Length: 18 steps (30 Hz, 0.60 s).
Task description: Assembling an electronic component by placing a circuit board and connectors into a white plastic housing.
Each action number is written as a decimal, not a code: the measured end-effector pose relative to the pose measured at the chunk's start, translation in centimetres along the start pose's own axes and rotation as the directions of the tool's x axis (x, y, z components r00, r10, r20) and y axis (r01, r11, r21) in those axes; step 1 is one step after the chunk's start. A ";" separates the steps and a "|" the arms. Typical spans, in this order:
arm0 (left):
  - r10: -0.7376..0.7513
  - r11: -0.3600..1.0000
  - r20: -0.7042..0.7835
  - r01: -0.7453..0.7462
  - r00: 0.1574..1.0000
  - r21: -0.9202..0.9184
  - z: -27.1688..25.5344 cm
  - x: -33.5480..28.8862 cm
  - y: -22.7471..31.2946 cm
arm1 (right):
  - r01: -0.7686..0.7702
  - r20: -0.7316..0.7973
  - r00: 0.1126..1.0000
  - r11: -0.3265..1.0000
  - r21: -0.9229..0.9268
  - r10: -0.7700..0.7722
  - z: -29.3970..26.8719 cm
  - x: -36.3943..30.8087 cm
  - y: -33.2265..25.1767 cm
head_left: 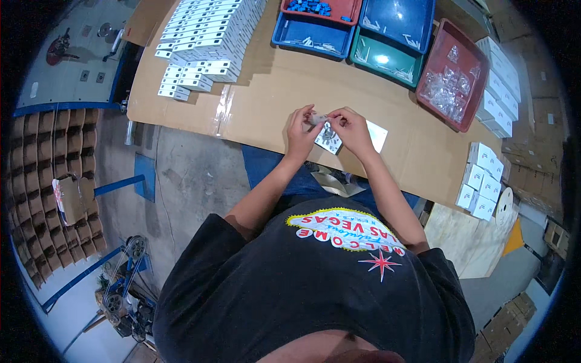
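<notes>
Near the front edge of the cardboard-covered table, my left hand (299, 132) is closed on a small translucent plastic bag (318, 119). From the other side, the fingertips of my right hand (353, 131) pinch the bag's edge. What the bag holds is too small to make out. Just below my fingers lies a white printed card (328, 141) with dark pictures on it, partly covered by my hands. A plain white sheet (377, 135) rests beside my right wrist, partly behind it.
Stacked small white boxes (203, 39) fill the back left. At the back are a red tray of blue pieces (339, 13), blue trays (283, 35) and a green tray (387, 53) with white pieces. A dark red tray (427, 104) holds clear bags. More white boxes (482, 175) stand right.
</notes>
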<state>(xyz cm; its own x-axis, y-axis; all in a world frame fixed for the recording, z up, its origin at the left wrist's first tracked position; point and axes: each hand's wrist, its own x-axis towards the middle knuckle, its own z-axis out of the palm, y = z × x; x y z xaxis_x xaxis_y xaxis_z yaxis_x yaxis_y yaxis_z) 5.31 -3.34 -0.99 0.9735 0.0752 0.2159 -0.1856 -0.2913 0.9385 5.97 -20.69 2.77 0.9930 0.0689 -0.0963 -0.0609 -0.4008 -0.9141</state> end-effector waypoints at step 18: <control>-0.074 0.949 0.350 0.173 0.934 -0.262 -1.1 1.5 4.8 | 0.025 -0.079 0.997 0.986 0.165 -0.013 -2.9 -0.9 -3.0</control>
<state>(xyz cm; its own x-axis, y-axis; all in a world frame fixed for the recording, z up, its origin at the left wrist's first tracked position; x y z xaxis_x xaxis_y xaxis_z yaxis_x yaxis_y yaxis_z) 5.70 -3.62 4.11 0.9694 -0.2424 0.0376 -0.0423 -0.0140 0.9990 5.54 -22.21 6.74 0.9986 0.0020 -0.0536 -0.0515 -0.2424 -0.9688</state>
